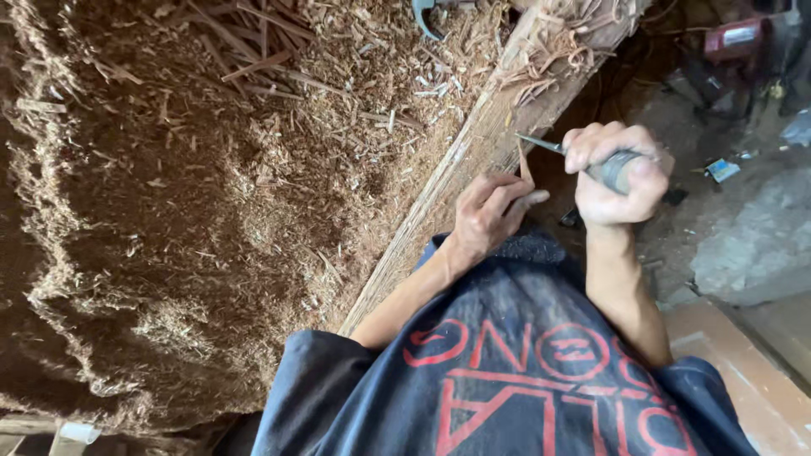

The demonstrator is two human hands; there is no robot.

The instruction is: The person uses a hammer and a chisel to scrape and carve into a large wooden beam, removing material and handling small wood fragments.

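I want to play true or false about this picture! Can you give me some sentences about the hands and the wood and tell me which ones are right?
1. The right hand grips a knife with a thin metal blade. True.
2. The left hand is empty. False: it pinches a thin wooden sliver.
3. The heap of wood shavings lies on the left side of the picture. True.
4. The long wooden plank is painted bright blue. False: it is bare brown wood.
5. The person's dark shirt has red print. True.

Rough wooden plank (pixel 473 160) (metal blade (pixel 541 144))
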